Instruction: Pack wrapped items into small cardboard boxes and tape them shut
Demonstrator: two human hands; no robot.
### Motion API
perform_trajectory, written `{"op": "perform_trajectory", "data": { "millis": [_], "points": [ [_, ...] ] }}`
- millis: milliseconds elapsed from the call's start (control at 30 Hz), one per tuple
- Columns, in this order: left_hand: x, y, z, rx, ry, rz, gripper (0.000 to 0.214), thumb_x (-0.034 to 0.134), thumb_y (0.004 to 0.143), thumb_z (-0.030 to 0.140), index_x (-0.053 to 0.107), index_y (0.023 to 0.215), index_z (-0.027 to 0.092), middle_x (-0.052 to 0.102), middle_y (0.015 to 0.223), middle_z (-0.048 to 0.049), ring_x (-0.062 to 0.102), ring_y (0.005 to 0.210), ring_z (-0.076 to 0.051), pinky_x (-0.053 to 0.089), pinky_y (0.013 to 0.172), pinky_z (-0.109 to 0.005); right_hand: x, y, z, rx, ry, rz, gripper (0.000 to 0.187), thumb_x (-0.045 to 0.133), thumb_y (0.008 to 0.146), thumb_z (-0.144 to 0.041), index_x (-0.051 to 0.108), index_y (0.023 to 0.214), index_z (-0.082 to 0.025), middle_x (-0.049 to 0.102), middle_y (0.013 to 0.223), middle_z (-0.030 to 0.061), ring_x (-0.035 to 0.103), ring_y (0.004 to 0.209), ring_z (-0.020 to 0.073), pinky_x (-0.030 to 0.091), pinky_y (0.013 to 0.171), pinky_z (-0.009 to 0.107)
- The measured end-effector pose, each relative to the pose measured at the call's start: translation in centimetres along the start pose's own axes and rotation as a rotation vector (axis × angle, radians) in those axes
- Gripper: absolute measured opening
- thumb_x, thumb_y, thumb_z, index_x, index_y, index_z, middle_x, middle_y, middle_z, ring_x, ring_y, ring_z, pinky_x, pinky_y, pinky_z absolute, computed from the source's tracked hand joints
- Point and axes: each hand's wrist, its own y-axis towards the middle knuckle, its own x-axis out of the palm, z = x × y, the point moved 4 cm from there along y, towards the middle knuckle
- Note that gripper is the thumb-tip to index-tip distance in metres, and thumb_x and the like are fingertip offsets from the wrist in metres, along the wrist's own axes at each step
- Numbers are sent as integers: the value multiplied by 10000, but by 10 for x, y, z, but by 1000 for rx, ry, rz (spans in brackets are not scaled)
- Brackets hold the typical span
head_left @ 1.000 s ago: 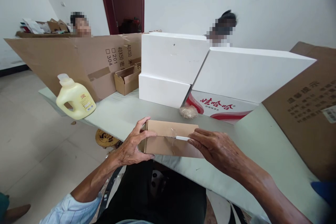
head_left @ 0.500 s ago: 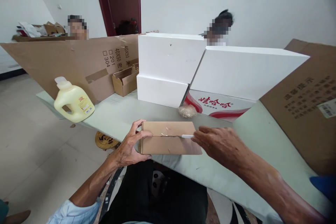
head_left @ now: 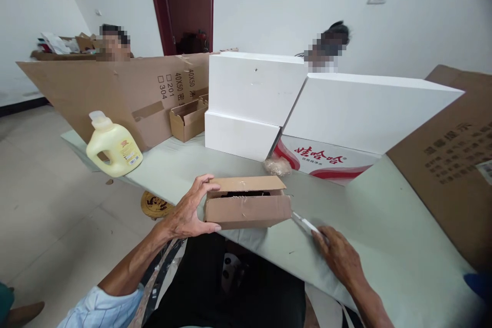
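Observation:
A small brown cardboard box [head_left: 248, 207] lies at the near edge of the pale green table [head_left: 384, 225]. Its lid flap stands slightly raised, showing a dark gap along the top. My left hand [head_left: 188, 212] grips the box's left end, thumb on top and fingers underneath. To the right of the box, my right hand [head_left: 338, 253] rests low on the table, closed on a slim white knife [head_left: 305, 224] whose tip points toward the box's right corner.
White foam slabs [head_left: 326, 107] lean over a red-and-white printed carton [head_left: 323, 159] behind the box. A yellow detergent jug [head_left: 113, 146], an open small carton [head_left: 188, 118] and big cardboard sheets [head_left: 115, 92] stand along the back. Two other people sit behind these.
My right hand drew the knife along the box's seam to the right, then off the box and down onto the table. The box lid has since lifted open a little.

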Motion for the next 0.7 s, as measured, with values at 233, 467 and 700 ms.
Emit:
{"op": "perform_trajectory", "data": {
  "millis": [233,467,700],
  "points": [
    [-4,10,6,4,-14,-37,652,822,885,473,535,1430,259,436,1601,-173,505,1476,-368,495,1183,-539,-13,18,-28,-24,161,166,310,519,1087,-479,699,1096,-227,745,1036,119,738,942,292,623,770,440],
    [-9,27,19,50,7,-18,442,737,966,422,612,1349,240,562,1509,-151,603,1376,-309,528,1147,-469,-62,70,-150,-382,266,216,262,636,1046,-267,672,1304,-243,748,1257,130,693,1156,296,532,1029,503],
    [-9,33,32,82,182,-27,335,686,976,268,652,1309,253,573,1570,-148,532,1473,-347,437,1197,-581,-37,88,-184,-505,200,71,374,632,1061,-383,635,1377,-183,708,1305,170,602,1253,339,509,1020,512]
  ]
}}
